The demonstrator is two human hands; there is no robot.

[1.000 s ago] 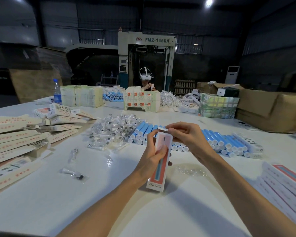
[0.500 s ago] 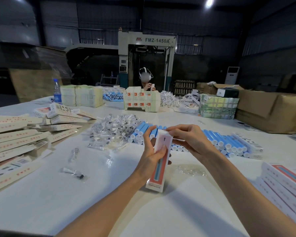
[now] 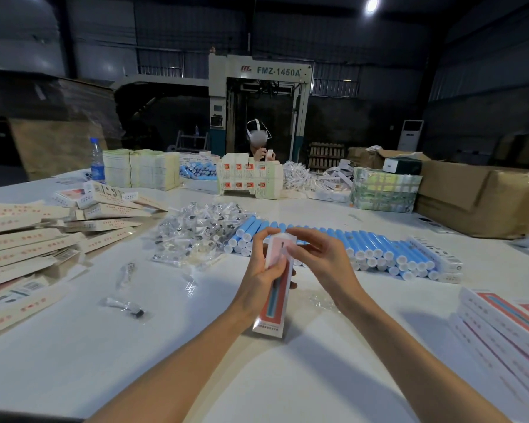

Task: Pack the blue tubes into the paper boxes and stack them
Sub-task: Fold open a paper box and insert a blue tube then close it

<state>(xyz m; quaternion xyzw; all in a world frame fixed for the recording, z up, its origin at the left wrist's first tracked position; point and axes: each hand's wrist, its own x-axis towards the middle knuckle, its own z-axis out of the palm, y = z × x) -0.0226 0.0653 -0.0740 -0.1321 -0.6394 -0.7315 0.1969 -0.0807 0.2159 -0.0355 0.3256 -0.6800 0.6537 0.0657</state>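
The left hand is gripping a paper box around its upper half, standing it upright with its bottom end down on the white table, which is leaving the open top facing the other hand. The right hand is pinching the top flap, as far as the blur there allows, apparently tucking it shut. The box is showing a salmon-red face with a long blue strip down it. Finished boxes are lying stacked at the right, within easy reach. Just beyond the hands, blue tubes are lying in a row, white caps toward the person.
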